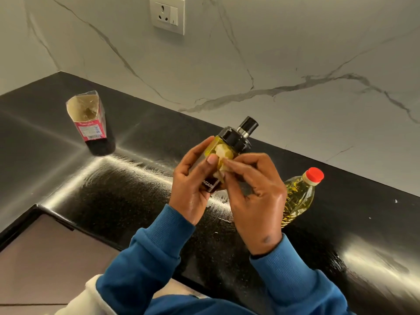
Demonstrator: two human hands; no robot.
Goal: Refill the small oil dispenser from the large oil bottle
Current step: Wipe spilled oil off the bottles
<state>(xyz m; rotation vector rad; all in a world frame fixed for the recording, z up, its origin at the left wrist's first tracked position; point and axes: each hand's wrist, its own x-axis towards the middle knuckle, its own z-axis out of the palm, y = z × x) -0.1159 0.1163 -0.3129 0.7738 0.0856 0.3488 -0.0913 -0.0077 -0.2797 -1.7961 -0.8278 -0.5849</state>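
My left hand (192, 178) grips the small glass oil dispenser (219, 147) above the black counter, tilted with its black pump cap (243, 133) pointing up and right. Yellow oil shows in the dispenser's upper part. My right hand (252, 192) pinches a small white wad of tissue (223, 160) against the dispenser's glass side. The large oil bottle (297, 198), clear with yellow oil and a red cap (314, 176) on it, stands on the counter just right of my right hand, partly hidden behind it.
An opened carton with a red label (87, 119) stands on the black counter (136, 178) at the back left. A white marble wall with a socket (168, 14) rises behind. The counter's front edge runs below my forearms, with the floor at lower left.
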